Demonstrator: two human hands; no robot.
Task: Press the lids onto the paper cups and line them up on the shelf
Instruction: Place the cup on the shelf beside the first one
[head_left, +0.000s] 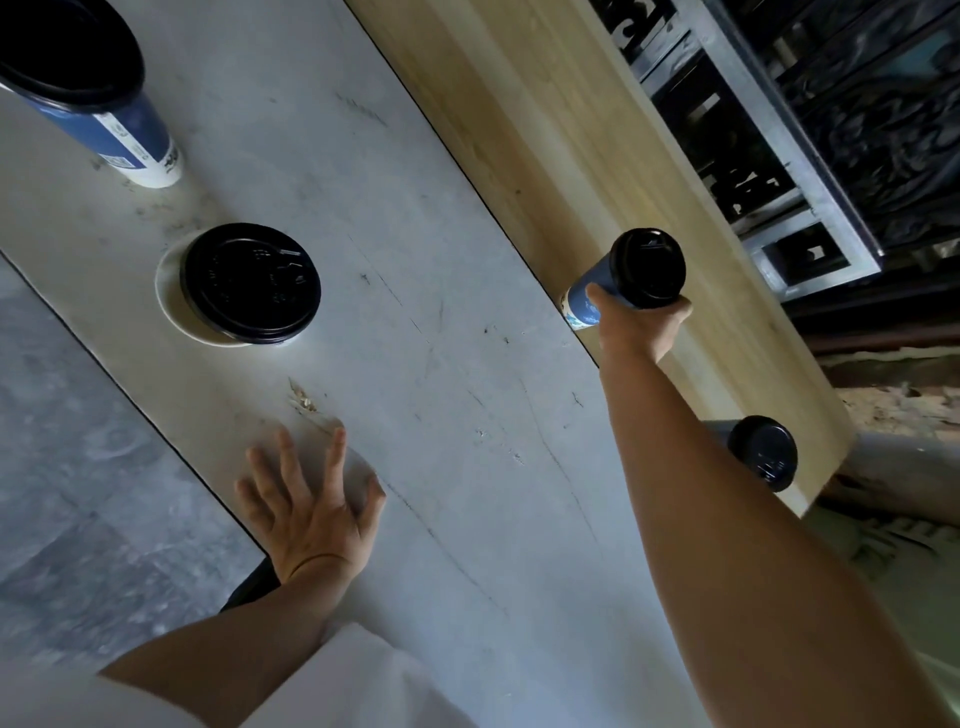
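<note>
My right hand (641, 325) grips a blue paper cup with a black lid (647, 267) over the near edge of the pale wooden shelf (519, 104). Another lidded cup (766, 452) stands on the shelf further right, partly hidden behind my right forearm. On the white table (415, 260) a white cup seen from above (169, 301) carries a black lid (249, 283) that sits off-centre. A blue and white lidded cup (114, 130) stands at the top left. My left hand (306, 504) rests flat on the table with fingers spread, holding nothing.
The table's near edge runs diagonally at the left, with grey floor (78, 467) beyond it. Behind the shelf is a metal-framed dark structure (779, 130). Rubble and ground show past the shelf's right end.
</note>
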